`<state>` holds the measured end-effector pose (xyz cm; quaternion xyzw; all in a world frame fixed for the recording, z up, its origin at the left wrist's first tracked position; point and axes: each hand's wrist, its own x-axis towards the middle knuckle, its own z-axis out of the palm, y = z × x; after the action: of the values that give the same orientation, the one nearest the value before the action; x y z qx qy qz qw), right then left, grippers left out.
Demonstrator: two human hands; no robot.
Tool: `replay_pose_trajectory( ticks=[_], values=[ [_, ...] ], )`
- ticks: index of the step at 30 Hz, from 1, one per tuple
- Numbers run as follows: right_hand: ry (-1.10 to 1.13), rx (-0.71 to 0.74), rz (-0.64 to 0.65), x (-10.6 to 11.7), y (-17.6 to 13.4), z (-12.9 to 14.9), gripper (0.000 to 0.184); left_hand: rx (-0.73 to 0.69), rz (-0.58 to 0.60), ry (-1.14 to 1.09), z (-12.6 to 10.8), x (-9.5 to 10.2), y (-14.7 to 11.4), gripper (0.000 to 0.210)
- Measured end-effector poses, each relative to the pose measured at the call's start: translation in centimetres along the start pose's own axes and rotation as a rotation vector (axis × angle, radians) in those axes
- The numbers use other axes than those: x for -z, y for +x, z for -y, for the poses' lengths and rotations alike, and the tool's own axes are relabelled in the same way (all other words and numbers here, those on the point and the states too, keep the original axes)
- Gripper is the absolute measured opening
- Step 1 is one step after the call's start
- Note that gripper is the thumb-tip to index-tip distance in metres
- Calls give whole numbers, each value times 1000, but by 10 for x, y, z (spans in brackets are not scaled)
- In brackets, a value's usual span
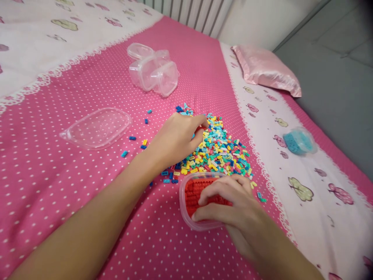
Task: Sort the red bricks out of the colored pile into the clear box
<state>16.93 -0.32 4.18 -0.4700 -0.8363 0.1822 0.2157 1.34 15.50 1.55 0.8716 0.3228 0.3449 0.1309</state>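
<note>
Right hand (230, 198) half-curls over red bricks (194, 194) in a tub (182, 202), left hand (177, 136) over the mixed pile (224, 151), likely kept close for reach, in from the bed's (58, 186) right edge; what either grip holds is unclear.

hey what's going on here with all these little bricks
A person's left hand reaches into a mixed-colour pile of small bricks on a pink dotted bedspread. Their right hand has its fingers over the opening of a clear container holding red bricks. A clear lid lies to the left, more clear containers sit farther back, and a container with blue contents lies off to the right.
</note>
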Motion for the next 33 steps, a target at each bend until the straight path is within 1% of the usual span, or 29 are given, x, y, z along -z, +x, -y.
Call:
replay_pose_trajectory(
  ticks=[3, 7, 15, 23, 28, 33],
  values=[
    [23, -31, 8, 5, -2, 0, 36, 0, 1, 2, 0, 0, 1, 19],
    [6, -62, -34, 6, -5, -2, 37, 0, 0, 1, 0, -1, 0, 19],
    [-35, -33, -36, 0, -9, -3, 37, -2, 10, 11, 0, 0, 0, 19],
    [-6, -66, -16, 3, -5, -1, 38, 14, 21, 1, 0, 2, 0, 21],
    [5, -54, 0, 2, -4, -1, 34, 22, 22, 8, 0, 1, 0, 21],
    [-22, -45, -3, 1, -6, 0, 36, 25, 20, -6, 0, 2, 0, 22]
  ],
)
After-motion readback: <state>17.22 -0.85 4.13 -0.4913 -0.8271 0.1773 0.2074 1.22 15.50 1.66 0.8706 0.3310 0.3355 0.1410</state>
